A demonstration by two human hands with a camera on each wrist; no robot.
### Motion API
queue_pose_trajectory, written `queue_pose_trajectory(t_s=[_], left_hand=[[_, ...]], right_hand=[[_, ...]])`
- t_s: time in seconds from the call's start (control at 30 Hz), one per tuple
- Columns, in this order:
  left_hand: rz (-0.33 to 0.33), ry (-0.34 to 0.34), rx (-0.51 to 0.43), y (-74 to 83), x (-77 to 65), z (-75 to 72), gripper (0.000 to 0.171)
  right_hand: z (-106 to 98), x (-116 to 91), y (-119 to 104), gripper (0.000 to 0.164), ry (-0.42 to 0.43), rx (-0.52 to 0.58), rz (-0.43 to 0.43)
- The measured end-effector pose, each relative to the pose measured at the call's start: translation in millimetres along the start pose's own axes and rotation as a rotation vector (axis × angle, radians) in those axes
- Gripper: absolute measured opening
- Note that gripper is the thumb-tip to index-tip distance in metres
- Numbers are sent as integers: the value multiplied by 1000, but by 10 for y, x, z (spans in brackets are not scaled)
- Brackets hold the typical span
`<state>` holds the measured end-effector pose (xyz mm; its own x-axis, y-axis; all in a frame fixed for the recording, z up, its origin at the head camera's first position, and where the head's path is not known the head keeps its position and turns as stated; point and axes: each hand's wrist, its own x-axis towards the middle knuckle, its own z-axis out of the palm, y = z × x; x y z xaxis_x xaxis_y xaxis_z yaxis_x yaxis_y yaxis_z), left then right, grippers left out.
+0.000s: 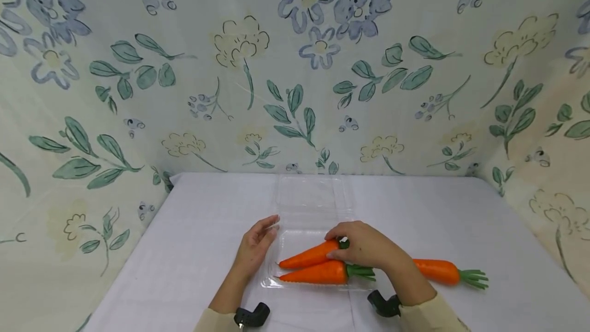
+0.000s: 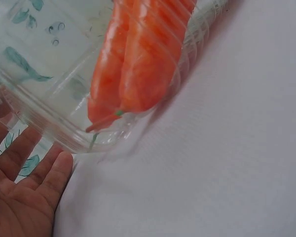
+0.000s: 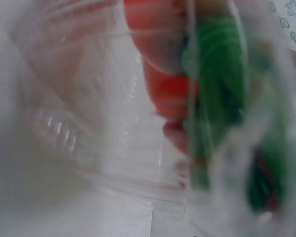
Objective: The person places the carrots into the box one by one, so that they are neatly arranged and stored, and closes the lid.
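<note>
A clear plastic clamshell box point(image 1: 290, 240) lies with its lid point(image 1: 306, 193) folded back, away from me. Two orange carrots are in its near half, side by side, tips to the left. My right hand point(image 1: 361, 242) holds the upper carrot point(image 1: 306, 256) by its thick top end, thumb and fingers around it. Just below lies the lower carrot point(image 1: 318, 273), its green stems over the box's right side. At the box's left wall, my left hand point(image 1: 254, 245) has its fingers extended, and the left wrist view shows these fingers point(image 2: 59, 170) close against the plastic.
A third carrot point(image 1: 438, 271) with green stems lies on the white cloth point(image 1: 212, 219) to the right, partly behind my right forearm. Floral fabric point(image 1: 295, 91) hangs behind and along the sides of the table. The right wrist view is blurred.
</note>
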<state>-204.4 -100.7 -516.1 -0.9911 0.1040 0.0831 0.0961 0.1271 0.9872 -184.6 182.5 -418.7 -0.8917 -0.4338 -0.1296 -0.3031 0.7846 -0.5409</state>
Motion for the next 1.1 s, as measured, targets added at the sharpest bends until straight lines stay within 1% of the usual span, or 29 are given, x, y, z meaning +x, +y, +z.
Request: queue_pose_trajectory(t_s=[0.23, 0.4, 0.53, 0.67, 0.73, 0.83, 0.9, 1.0, 1.07, 1.1], left_hand=[[-14, 3, -11, 12, 7, 10, 36], [-10, 5, -5, 16, 7, 9, 36], [-10, 5, -6, 30, -2, 9, 36], [-20, -3, -9, 28, -14, 13, 36], [-23, -8, -12, 25, -20, 15, 36], [-22, -8, -13, 17, -25, 16, 36], [-21, -5, -15, 17, -27, 12, 36], [-17, -1, -24, 27, -28, 5, 36], [-16, -2, -30, 33, -25, 4, 36], [-14, -2, -35, 36, -24, 4, 36]], right_hand=[[-41, -39, 18, 44, 27, 4, 25], [-110, -142, 68, 46, 62, 35, 15], [-189, -304, 133, 45, 132, 46, 26], [-263, -523, 264, 41, 224, 20, 49], [-298, -643, 352, 41, 269, 0, 86], [-333, -830, 494, 45, 303, -37, 154], [-350, -947, 590, 51, 294, -45, 235], [-381, -1106, 762, 60, 249, -29, 348], [-407, -1207, 881, 61, 223, -24, 401], [-419, -1252, 948, 61, 214, -22, 410]])
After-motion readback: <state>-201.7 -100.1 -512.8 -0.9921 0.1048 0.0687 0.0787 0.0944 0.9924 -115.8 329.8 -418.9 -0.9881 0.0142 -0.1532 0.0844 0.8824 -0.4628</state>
